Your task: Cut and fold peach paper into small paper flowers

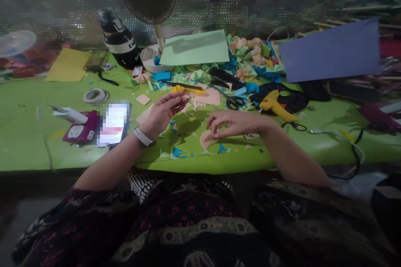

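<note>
My right hand (233, 124) is low over the green tabletop, its thumb and a fingertip pinching the edge of a round peach paper piece (205, 140). To its left is my left hand (166, 110), a white band (143, 136) on its wrist. Its fingers are loosely bent and apart from the thumb, and I see nothing between them. Just beyond its fingertips lie a yellow paper strip (196, 89) and a peach paper sheet (209, 96). Blue and pale paper offcuts (179, 153) are scattered below both hands. Black-handled scissors (234, 102) rest beyond my right hand.
A yellow glue gun (277, 106) lies at right near a cable (338, 133). Crumpled paper pieces (247, 52) are heaped behind, between a green sheet (197, 48) and a purple sheet (330, 52). At left are a phone (113, 124), tape rolls (94, 96) and a black bottle (120, 44).
</note>
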`<action>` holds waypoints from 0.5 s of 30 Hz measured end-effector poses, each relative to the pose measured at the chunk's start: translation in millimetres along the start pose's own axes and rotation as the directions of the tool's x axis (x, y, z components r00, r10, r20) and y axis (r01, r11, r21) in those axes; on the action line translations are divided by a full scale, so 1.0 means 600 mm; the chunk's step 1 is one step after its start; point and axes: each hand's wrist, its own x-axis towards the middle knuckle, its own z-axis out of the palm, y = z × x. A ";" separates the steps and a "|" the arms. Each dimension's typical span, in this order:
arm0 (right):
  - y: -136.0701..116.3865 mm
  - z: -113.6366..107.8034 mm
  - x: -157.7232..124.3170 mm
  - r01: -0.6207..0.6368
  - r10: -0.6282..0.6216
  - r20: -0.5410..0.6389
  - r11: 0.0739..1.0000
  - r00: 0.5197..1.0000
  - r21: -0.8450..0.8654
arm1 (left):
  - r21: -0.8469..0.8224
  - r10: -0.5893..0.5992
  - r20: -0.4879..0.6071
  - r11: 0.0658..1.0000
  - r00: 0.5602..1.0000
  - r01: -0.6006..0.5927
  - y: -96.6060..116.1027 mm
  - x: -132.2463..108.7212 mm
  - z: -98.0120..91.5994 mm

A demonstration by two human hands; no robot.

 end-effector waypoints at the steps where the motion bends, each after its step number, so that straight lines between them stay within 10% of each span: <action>1: 0.001 0.005 0.002 0.006 -0.006 0.005 1.000 1.000 -0.016 | 0.007 -0.018 0.007 1.000 1.000 0.018 0.001 0.000 0.000; 8: -0.003 0.019 0.010 -0.063 0.064 0.022 0.997 0.998 -0.049 | 0.101 -0.069 0.070 0.993 0.995 0.062 0.010 -0.002 -0.002; 11: -0.009 0.012 0.006 -0.067 0.068 -0.223 0.998 0.972 0.013 | 0.125 -0.049 0.067 0.991 0.997 0.040 0.011 0.000 -0.006; 15: -0.005 0.018 0.012 -0.026 0.071 -0.581 0.996 0.811 0.087 | 0.202 -0.152 0.120 0.971 0.981 0.125 0.011 -0.009 -0.001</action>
